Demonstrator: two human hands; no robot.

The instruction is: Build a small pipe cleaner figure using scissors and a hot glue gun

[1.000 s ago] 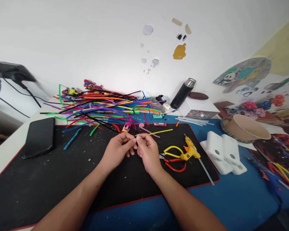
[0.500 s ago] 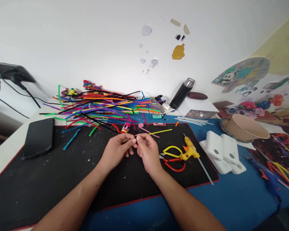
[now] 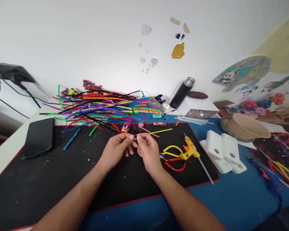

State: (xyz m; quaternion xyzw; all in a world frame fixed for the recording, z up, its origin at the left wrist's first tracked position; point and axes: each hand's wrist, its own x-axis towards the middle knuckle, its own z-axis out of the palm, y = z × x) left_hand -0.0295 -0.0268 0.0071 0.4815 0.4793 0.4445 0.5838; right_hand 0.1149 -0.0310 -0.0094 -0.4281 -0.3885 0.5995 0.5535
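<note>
We've got a tiny, thin dark strand (image 3: 135, 137) right between the fingertips, mostly hidden; its long axis looks crosswise, hand to hand, but we can't be sure. Left hand (image 3: 119, 147) and right hand (image 3: 148, 150) sit equally near, thumbs and forefingers pinching it. Just beyond the fingers: a fuzzy-looking pink stem with coiled end (image 3: 146, 129), a straight yellow-green stem (image 3: 162, 131), a glossy pink-capped bottle (image 3: 126, 127). Right of them: a hard yellow plastic glue gun (image 3: 189, 150). Below: a matte black mat (image 3: 125, 186).
</note>
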